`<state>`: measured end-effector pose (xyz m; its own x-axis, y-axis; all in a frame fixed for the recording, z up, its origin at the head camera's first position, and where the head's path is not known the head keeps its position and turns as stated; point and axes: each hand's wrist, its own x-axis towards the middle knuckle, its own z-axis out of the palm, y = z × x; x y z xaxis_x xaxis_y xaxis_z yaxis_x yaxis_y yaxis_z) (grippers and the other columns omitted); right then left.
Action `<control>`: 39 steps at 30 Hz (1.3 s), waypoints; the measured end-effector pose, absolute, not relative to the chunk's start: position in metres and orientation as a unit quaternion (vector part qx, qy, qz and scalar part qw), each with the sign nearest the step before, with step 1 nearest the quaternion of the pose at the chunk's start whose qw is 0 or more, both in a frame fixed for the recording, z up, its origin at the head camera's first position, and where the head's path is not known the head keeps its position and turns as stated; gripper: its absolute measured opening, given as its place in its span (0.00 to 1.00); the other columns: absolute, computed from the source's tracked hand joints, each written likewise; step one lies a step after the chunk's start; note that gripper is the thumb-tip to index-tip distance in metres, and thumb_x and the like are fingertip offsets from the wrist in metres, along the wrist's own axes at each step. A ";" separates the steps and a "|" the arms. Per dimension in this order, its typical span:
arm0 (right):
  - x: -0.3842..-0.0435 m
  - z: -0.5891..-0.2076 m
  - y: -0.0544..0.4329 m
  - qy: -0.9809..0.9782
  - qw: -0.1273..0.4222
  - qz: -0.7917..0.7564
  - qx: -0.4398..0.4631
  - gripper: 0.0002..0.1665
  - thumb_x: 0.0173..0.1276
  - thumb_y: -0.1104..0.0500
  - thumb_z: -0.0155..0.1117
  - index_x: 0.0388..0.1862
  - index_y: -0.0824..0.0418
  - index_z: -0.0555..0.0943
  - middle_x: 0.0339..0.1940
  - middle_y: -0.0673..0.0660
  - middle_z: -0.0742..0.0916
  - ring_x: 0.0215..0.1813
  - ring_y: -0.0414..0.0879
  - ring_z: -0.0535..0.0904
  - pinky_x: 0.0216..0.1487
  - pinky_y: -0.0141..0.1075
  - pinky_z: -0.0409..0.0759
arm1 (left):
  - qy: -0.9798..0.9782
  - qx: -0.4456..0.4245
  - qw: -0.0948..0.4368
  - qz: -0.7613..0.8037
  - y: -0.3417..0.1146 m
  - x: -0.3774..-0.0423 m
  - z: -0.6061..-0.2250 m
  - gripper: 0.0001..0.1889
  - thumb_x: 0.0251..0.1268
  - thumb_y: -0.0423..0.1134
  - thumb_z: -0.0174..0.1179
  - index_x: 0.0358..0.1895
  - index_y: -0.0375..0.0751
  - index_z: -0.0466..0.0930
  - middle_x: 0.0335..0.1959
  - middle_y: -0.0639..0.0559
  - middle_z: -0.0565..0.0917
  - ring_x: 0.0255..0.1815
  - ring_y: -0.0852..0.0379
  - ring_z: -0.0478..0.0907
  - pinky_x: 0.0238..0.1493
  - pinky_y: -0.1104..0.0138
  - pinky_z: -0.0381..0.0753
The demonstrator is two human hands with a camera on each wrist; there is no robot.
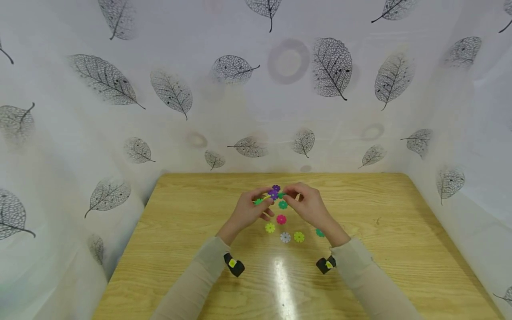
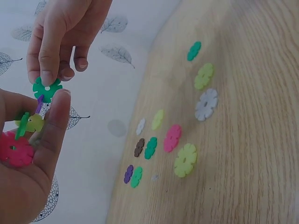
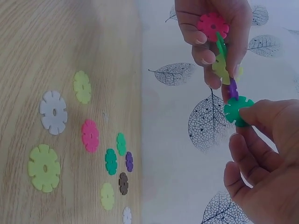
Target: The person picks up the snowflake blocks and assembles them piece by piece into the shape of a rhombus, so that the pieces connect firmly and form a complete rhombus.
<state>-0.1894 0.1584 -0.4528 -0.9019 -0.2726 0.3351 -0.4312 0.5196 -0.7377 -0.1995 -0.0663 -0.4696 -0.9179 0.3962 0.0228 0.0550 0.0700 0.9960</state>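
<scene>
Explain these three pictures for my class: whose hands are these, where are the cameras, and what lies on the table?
No machine here: a person works with bare hands. The wide picture comes from a camera on the head; the two closer ones come from cameras on the wrists. On the wooden table lie notched, flower-shaped discs in several colours. The left hand holds a chain of discs that appear slotted together; the right hand pinches a green disc at the chain's end.

Your table (image 1: 168,213) is light wood grain, bottom half of the head view. You've got a pink disc (image 1: 281,219) on it lower middle, plus a white disc (image 1: 285,237) between two yellow discs (image 1: 298,237). Left wrist view, lower middle: purple disc (image 2: 128,174) beside a green disc (image 2: 136,177).
</scene>
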 end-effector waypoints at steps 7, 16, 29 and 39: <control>-0.191 -0.457 0.156 -0.859 0.116 0.452 0.208 0.07 0.74 0.62 0.70 0.49 0.58 0.90 0.40 0.52 0.90 0.40 0.43 0.80 0.40 0.32 0.80 | 0.701 0.159 0.125 0.684 -0.064 -0.197 -0.470 0.24 0.80 0.30 0.57 0.75 0.29 0.71 0.48 0.30 0.86 0.28 0.61 0.88 0.36 0.60 0.94; -0.191 -0.459 0.152 -0.839 0.150 0.474 0.220 0.09 0.73 0.64 0.71 0.49 0.62 0.92 0.44 0.57 0.92 0.37 0.44 0.83 0.40 0.32 0.85 | 0.689 0.175 0.111 0.694 -0.062 -0.196 -0.470 0.25 0.81 0.30 0.55 0.76 0.29 0.69 0.48 0.27 0.85 0.28 0.64 0.88 0.39 0.62 0.94; -0.191 -0.457 0.149 -0.834 0.161 0.480 0.217 0.09 0.72 0.65 0.72 0.48 0.65 0.91 0.43 0.58 0.92 0.38 0.45 0.83 0.38 0.33 0.85 | 0.670 0.184 0.115 0.710 -0.061 -0.196 -0.470 0.23 0.81 0.29 0.56 0.74 0.28 0.72 0.45 0.34 0.85 0.31 0.62 0.90 0.41 0.62 0.94; -0.187 -0.458 0.156 -0.842 0.085 0.506 0.164 0.12 0.77 0.57 0.68 0.55 0.58 0.89 0.47 0.55 0.91 0.45 0.47 0.85 0.49 0.34 0.85 | 0.658 0.184 0.125 0.720 -0.061 -0.197 -0.472 0.22 0.80 0.27 0.55 0.72 0.24 0.69 0.52 0.12 0.79 0.34 0.61 0.91 0.44 0.61 0.94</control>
